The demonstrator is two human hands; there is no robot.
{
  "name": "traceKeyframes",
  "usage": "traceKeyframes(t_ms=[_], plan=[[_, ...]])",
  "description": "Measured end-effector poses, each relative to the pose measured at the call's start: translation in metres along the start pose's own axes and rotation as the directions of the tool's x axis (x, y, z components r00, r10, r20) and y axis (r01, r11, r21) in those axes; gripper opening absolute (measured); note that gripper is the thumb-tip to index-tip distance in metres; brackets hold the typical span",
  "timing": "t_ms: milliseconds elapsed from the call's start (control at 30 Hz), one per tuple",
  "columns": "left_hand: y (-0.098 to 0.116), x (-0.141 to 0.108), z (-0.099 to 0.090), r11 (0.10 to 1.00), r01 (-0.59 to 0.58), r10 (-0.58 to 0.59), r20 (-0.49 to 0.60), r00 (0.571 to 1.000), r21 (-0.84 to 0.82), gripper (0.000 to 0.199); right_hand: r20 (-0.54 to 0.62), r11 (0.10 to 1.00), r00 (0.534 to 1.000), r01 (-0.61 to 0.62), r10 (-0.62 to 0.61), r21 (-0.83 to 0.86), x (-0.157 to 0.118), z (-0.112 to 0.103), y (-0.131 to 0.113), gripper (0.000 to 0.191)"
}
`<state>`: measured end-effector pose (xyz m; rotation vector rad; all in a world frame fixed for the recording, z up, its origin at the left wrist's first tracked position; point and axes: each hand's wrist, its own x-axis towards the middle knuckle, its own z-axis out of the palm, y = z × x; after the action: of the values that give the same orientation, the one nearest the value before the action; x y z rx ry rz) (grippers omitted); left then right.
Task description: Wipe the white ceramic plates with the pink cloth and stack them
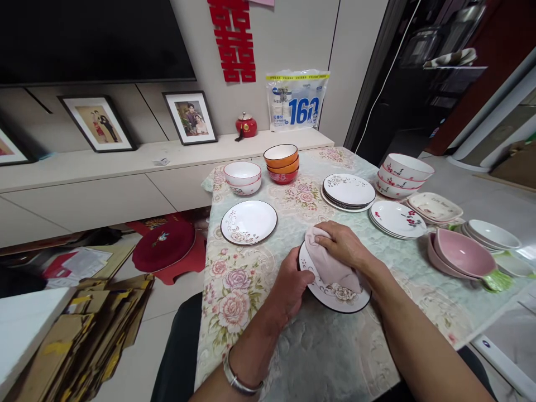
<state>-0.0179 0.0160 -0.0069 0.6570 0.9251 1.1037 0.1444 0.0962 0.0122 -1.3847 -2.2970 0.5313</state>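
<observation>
I see one white flowered plate (335, 298) over the near part of the table (318, 352). The left hand (288, 282) has its fingers closed on the rim, thumb on top. The right hand (345, 244) has its fingers bunched shut on one pale pink cloth (329, 265), against the plate. Past it I count one lone plate (249, 220), two white bowls (243, 174), and two orange bowls (281, 162) on one red bowl (283, 177). To the right are three stacked bowls (402, 177) and two pink bowls (464, 254). A bag (304, 109) says "160". The flowery tablecloth (234, 307) is green and cream; a black TV (92, 39) hangs behind.
</observation>
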Motion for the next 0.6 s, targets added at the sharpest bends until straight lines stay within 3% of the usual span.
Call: traceKeyframes(t_ms=[167,300,600], plan=[[-0.001,0.0,0.0,0.999,-0.035,0.036,0.046,0.998,-0.008,0.063,0.069,0.989,0.987,0.146,-0.145,-0.013,0.0,0.001,-0.011,0.022],[0.0,0.0,0.001,0.999,-0.05,0.05,0.048,0.998,0.003,0.064,0.096,0.985,0.98,0.174,-0.173,-0.003,0.001,0.002,-0.015,0.025],[0.003,-0.002,0.002,1.0,0.007,-0.007,0.019,1.0,-0.02,0.062,0.017,0.996,0.996,-0.085,0.086,-0.038,0.0,-0.001,0.006,0.021]])
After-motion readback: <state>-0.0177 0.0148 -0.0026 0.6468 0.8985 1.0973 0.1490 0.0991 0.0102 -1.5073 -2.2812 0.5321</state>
